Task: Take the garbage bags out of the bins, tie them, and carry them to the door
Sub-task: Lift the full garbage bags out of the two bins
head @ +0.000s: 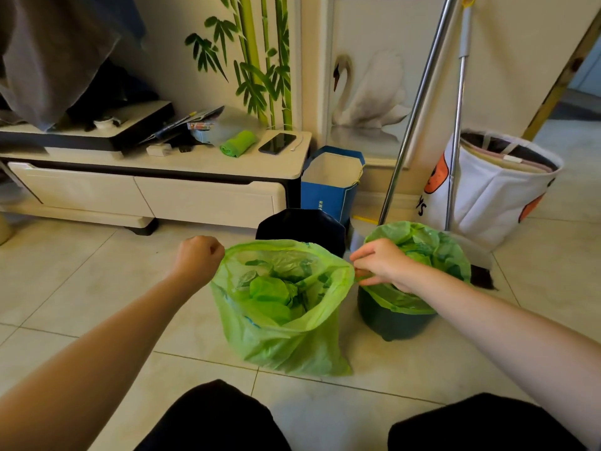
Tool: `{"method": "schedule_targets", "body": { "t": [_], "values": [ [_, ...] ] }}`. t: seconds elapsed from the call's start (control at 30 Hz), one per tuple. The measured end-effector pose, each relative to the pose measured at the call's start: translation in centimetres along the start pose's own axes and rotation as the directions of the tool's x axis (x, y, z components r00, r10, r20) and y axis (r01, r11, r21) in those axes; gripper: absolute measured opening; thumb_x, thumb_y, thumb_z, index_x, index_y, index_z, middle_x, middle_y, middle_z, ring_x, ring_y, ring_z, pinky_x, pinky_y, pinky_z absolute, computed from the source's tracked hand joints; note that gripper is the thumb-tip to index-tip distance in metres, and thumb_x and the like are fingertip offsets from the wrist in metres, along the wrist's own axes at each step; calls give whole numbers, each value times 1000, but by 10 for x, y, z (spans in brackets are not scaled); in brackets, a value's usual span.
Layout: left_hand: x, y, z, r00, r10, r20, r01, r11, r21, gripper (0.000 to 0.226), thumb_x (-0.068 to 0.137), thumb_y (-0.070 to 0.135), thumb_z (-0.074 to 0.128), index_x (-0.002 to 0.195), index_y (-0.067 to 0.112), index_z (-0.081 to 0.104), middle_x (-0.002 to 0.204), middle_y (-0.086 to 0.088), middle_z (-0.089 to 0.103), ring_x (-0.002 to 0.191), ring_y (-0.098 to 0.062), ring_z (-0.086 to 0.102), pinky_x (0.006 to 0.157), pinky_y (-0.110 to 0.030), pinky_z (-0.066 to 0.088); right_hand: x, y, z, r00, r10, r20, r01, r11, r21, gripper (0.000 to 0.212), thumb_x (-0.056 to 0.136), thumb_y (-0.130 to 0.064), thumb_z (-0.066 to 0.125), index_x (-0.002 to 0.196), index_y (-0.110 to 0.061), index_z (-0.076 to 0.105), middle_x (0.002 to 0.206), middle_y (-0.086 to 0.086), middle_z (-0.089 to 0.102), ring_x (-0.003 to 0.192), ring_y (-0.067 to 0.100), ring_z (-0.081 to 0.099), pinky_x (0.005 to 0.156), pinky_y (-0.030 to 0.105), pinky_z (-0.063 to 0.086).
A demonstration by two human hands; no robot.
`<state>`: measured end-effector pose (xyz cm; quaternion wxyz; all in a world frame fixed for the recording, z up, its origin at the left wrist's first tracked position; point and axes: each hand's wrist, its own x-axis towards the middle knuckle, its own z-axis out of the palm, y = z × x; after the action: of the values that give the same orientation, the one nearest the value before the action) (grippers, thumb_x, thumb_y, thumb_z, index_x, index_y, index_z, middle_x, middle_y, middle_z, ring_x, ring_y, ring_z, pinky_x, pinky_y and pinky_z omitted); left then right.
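A green garbage bag point(286, 336) stands free on the tiled floor in front of me, its mouth wide open with crumpled green waste inside. My left hand point(196, 258) is closed on the bag's left rim. My right hand point(380, 262) pinches the right rim. Behind the bag stands a black bin point(302, 226) with no liner showing. To the right, a dark green bin point(393, 320) holds a second green bag point(422, 252), folded over its rim and full of green waste.
A low white TV cabinet point(156, 187) runs along the left wall with a phone point(277, 143) and a green bag roll point(239, 143) on it. A blue paper bag point(331, 187), two mop poles point(455, 125) and a white laundry basket point(494, 187) stand behind the bins. My knees show at bottom.
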<state>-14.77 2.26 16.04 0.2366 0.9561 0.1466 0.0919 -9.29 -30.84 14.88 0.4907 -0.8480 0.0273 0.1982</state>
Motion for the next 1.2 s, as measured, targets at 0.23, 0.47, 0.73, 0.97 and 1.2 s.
{"method": "schedule_targets", "body": {
  "t": [0.23,0.47,0.73,0.97,1.2],
  "values": [
    [12,79,28,989,134,68,-126,986,-108,22,89,21,52,80,18,72,75,-2,68,65,-16,58,59,-30,45,-3,22,-60,996,45,-71,-41,998,56,17,93,-13,56,105,-7,65,101,10,70,94,20,67,69,28,57],
    [17,177,99,942,240,235,-190,957,-217,25,89,17,53,104,18,73,101,-2,72,89,-17,64,77,-22,44,11,86,-127,968,182,-173,-152,973,174,20,92,-14,56,106,-2,63,100,13,65,91,23,63,77,34,54],
    [28,224,201,883,74,463,43,971,-236,26,92,21,51,87,2,68,82,-9,61,81,-24,58,72,-32,45,41,170,-179,880,357,-312,-288,926,244,12,90,-17,59,97,-8,64,90,11,65,73,21,62,61,32,55],
    [40,220,241,881,-150,449,301,910,-286,42,99,31,39,110,-2,61,101,-16,63,93,-29,59,79,-35,46,62,198,-179,828,484,-283,-327,827,457,27,95,-19,50,117,-5,55,109,15,58,92,29,60,75,42,53],
    [36,209,270,614,-385,689,770,485,-414,50,101,38,27,131,1,44,109,-19,59,81,-32,55,93,-45,46,70,206,-162,854,516,-65,-384,710,591,17,93,-23,47,90,-15,61,96,15,62,83,31,63,65,39,55]
  ]
}}
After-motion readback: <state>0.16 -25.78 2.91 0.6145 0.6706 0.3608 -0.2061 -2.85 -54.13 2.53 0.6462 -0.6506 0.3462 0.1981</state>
